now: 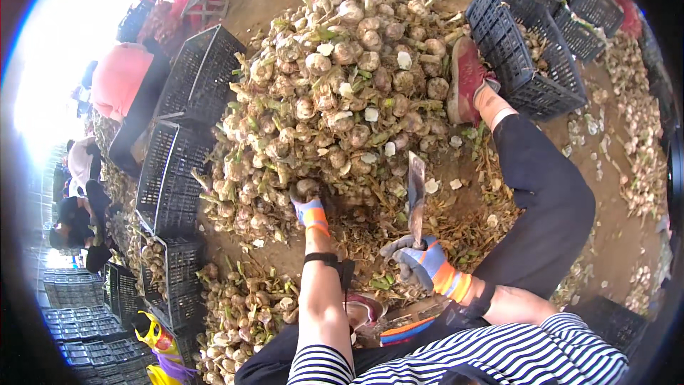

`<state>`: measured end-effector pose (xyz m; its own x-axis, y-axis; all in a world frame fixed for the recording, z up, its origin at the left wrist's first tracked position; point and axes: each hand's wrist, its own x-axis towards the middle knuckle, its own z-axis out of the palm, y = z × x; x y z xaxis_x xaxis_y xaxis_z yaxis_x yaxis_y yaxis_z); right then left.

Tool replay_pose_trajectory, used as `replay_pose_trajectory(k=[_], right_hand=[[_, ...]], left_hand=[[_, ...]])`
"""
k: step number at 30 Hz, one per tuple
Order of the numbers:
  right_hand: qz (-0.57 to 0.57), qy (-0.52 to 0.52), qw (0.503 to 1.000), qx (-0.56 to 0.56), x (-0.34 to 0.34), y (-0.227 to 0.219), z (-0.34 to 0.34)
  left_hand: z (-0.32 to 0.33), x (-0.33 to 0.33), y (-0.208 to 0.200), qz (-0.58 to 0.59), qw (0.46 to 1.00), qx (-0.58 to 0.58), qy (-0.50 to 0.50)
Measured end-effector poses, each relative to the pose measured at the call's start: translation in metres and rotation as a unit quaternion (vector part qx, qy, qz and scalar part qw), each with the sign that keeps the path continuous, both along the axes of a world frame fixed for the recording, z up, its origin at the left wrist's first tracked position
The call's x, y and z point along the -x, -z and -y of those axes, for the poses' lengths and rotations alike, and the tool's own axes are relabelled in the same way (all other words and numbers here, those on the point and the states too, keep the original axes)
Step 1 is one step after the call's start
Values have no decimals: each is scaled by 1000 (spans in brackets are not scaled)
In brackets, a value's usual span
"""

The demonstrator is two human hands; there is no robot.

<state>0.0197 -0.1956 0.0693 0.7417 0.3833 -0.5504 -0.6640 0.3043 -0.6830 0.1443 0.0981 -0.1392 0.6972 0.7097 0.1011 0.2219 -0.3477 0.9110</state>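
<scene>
A big heap of garlic bulbs [342,85] with dry stalks and leaves rises in front of me. My left hand [310,211], in a blue-and-orange glove, reaches into its near edge, its fingers closed round a garlic bulb [308,187]. The fingertips are partly hidden among the bulbs. On the right, my gloved right hand [422,260] grips a knife [416,192] by its handle, the broad, worn blade pointing up and away from me. The two hands are apart.
Black plastic crates [174,178] line the left side; another crate [524,50] holds garlic at the far right. Trimmed bulbs [239,321] lie by my left arm. My right leg [545,192] stretches beside the heap. People work at far left, one in a pink top [121,80].
</scene>
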Motion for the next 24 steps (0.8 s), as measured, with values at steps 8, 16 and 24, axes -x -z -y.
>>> replay_pose_trajectory(k=[8,16,24], right_hand=[[98,39,992,71,-5,20,19],[366,-109,883,273,6,-5,18],[525,-412,577,471,20,-48,6]], left_hand=[[72,67,-117,183,697,651,237],[88,118,-190,187,900,300,255],[84,163,-168,95,795,566,194]])
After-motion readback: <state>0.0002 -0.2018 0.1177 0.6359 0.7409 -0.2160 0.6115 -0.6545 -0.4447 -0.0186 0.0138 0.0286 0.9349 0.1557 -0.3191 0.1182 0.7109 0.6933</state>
